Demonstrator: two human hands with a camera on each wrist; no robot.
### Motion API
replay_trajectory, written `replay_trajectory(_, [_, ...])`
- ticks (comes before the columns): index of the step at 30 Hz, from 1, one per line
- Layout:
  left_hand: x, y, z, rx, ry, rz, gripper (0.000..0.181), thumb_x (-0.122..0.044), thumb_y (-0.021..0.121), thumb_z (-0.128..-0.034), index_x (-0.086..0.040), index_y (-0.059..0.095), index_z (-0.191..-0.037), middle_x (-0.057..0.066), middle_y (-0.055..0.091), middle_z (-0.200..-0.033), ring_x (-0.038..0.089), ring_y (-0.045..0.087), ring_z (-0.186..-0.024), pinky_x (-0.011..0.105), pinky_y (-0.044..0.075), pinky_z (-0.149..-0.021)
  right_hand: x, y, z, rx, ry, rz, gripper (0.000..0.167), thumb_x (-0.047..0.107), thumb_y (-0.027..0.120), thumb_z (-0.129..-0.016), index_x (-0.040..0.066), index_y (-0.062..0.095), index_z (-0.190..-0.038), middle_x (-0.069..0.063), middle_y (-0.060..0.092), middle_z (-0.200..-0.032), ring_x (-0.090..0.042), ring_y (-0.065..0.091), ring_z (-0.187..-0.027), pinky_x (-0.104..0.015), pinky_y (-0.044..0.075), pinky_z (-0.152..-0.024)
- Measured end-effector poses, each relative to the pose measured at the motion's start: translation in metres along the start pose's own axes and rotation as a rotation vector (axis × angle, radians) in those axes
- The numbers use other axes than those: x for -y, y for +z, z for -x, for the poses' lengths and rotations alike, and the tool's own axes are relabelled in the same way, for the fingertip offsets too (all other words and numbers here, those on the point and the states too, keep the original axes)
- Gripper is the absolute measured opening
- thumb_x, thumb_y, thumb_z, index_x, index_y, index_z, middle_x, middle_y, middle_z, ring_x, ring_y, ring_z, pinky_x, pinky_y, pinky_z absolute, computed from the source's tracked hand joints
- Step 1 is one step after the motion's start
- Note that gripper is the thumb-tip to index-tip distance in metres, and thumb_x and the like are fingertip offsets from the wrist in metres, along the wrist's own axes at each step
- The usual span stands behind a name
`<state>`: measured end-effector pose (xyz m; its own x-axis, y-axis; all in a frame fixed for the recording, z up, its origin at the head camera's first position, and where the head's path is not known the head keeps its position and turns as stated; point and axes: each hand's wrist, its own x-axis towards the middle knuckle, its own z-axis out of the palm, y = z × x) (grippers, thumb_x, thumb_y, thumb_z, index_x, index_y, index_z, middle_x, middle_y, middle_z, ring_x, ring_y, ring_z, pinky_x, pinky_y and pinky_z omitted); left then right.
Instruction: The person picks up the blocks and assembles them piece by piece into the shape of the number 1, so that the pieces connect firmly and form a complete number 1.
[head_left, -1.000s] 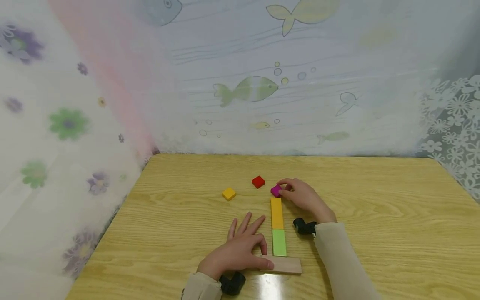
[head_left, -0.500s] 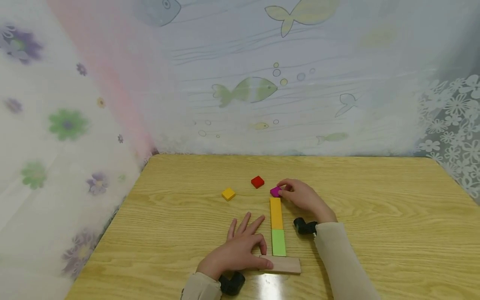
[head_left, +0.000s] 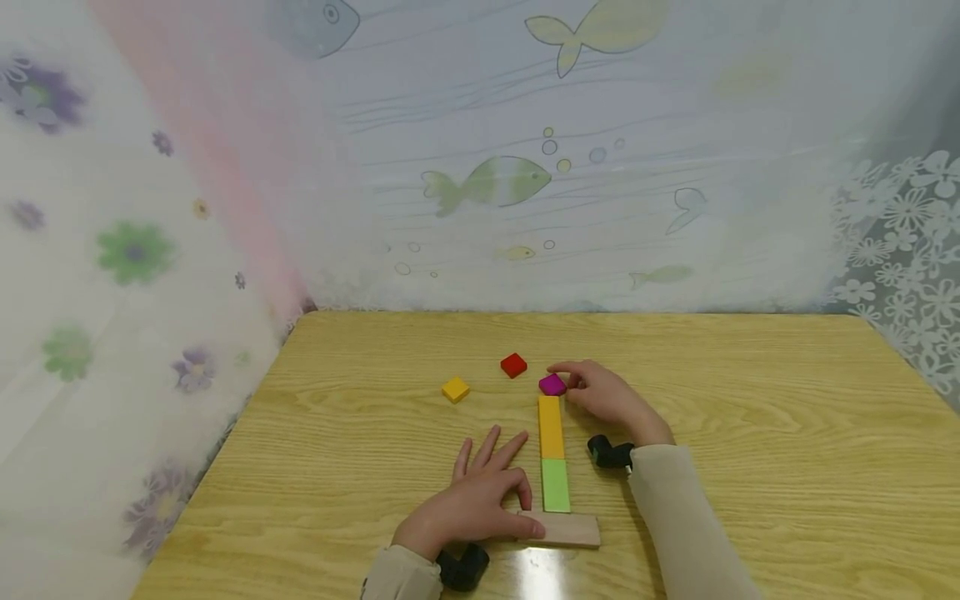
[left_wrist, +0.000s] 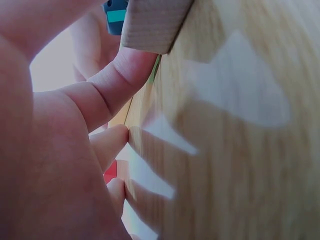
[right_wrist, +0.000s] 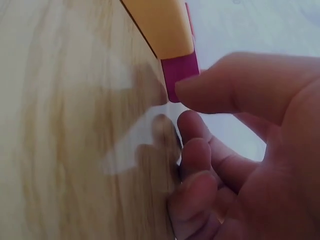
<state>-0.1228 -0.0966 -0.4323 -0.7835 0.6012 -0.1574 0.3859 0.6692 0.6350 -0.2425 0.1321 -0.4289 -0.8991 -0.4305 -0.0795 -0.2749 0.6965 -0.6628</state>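
Observation:
My left hand [head_left: 468, 504] pinches the left end of a plain wooden block [head_left: 566, 530] between thumb and index finger, the other fingers spread. A green block [head_left: 557, 485] meets that block's far side, and an orange block [head_left: 551, 427] continues the line away from me. At its far end sits a small purple block [head_left: 552, 384], turned slightly askew. Beside it is my right hand [head_left: 603, 396], its index finger stretched past the block's far side. In the right wrist view the thumb [right_wrist: 215, 85] overlaps the purple block [right_wrist: 180, 72]; contact cannot be told.
A small red block [head_left: 513, 365] and a small yellow block [head_left: 455, 389] lie farther left on the wooden table [head_left: 337, 433]. Black wrist-worn devices are on both wrists, one by the right wrist [head_left: 610, 452]. Patterned curtains hang behind and at the left.
The right thumb has come away from the top of the purple block, and the index finger reaches farther left behind it. The left hand holds the wooden block as before.

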Motion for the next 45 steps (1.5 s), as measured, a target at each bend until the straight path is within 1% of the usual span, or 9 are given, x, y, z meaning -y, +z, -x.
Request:
replay_trajectory(3, [0.0002,0.0003,-0.0002,0.001,0.002,0.005,0.029,-0.063,0.058,-0.0715,-0.034,0.052,-0.074,-0.004,0.009,-0.149,0.027,-0.010,-0.134,0.059,-0.010,-0.097,0.0007,0.0004,-0.0011,-0.005,-0.008,0.034,0.040,0.007,0.050,-0.085,0.015,0.052,-0.124,-0.004,0.056,-0.092,-0.019,0.047,-0.075,-0.032,0.039,-0.065])
replay_trajectory(7, [0.0001,0.0002,-0.0001,0.000,0.001,0.009,0.029,-0.062,0.059,-0.0715,-0.034,0.052,-0.074,-0.004,0.010,-0.149,0.028,-0.010,-0.134,0.059,-0.011,-0.097,0.0007,0.0004,-0.0018,-0.007,0.006,0.046,0.039,0.007,0.050,-0.086,0.015,0.053,-0.123,-0.005,0.056,-0.092,-0.019,0.047,-0.075,-0.032,0.039,-0.066])
replay_trajectory(22, [0.0004,-0.0001,-0.0003,0.000,0.001,0.001,0.029,-0.063,0.054,-0.0742,-0.034,0.052,-0.073,-0.003,0.012,-0.148,0.027,-0.010,-0.134,0.057,-0.011,-0.098,0.0035,-0.0004,0.0009,-0.012,0.012,0.028,0.040,0.006,0.050,-0.085,0.013,0.051,-0.124,-0.006,0.056,-0.093,-0.019,0.046,-0.075,-0.032,0.039,-0.066])
replay_trajectory(32, [0.0002,-0.0027,-0.0009,0.001,0.001,0.030,0.029,-0.061,0.052,-0.0778,-0.033,0.054,-0.073,-0.003,0.013,-0.148,0.028,-0.009,-0.134,0.058,-0.009,-0.098,0.0062,-0.0021,0.0026,-0.007,0.023,0.014,0.040,0.006,0.050,-0.085,0.012,0.051,-0.124,-0.007,0.056,-0.094,-0.020,0.046,-0.076,-0.033,0.039,-0.067])
replay_trajectory(37, [-0.0002,-0.0039,-0.0013,-0.006,-0.001,0.095,0.023,-0.056,0.053,-0.0804,-0.033,0.054,-0.078,-0.004,0.015,-0.147,0.027,-0.009,-0.134,0.056,-0.012,-0.098,0.0042,-0.0021,0.0020,-0.005,0.029,0.001,0.039,0.007,0.051,-0.085,0.012,0.052,-0.124,-0.006,0.055,-0.094,-0.019,0.046,-0.074,-0.031,0.039,-0.065])
replay_trajectory(39, [-0.0001,-0.0047,-0.0023,-0.021,-0.006,0.121,0.021,-0.053,0.053,-0.0814,-0.033,0.054,-0.081,-0.004,0.018,-0.146,0.026,-0.007,-0.134,0.055,-0.013,-0.098,0.0030,-0.0023,0.0014,-0.009,0.028,0.003,0.039,0.007,0.051,-0.085,0.013,0.052,-0.124,-0.006,0.055,-0.094,-0.019,0.046,-0.074,-0.031,0.039,-0.064])
replay_trajectory(41, [0.0005,-0.0055,-0.0041,-0.061,-0.009,0.116,0.019,-0.051,0.053,-0.0824,-0.032,0.055,-0.082,-0.003,0.024,-0.145,0.027,-0.001,-0.135,0.056,-0.009,-0.099,0.0024,-0.0020,0.0009,-0.011,0.031,-0.001,0.040,0.007,0.051,-0.085,0.013,0.052,-0.124,-0.006,0.055,-0.094,-0.019,0.046,-0.072,-0.030,0.039,-0.063])
replay_trajectory(42, [0.0008,-0.0062,-0.0051,-0.086,-0.015,0.101,0.019,-0.050,0.054,-0.0829,-0.031,0.054,-0.082,-0.003,0.027,-0.143,0.026,0.004,-0.135,0.056,-0.006,-0.099,0.0020,-0.0019,0.0005,-0.008,0.029,-0.004,0.040,0.007,0.051,-0.085,0.013,0.052,-0.124,-0.006,0.055,-0.094,-0.019,0.046,-0.071,-0.030,0.039,-0.063])
replay_trajectory(45, [0.0030,-0.0092,-0.0093,-0.179,-0.042,0.048,0.016,-0.045,0.055,-0.0841,-0.030,0.055,-0.084,-0.003,0.039,-0.137,0.024,0.023,-0.130,0.054,0.011,-0.100,0.0011,-0.0009,-0.0010,0.001,0.021,-0.014,0.040,0.006,0.050,-0.084,0.012,0.051,-0.124,-0.007,0.055,-0.094,-0.018,0.046,-0.068,-0.030,0.040,-0.061])
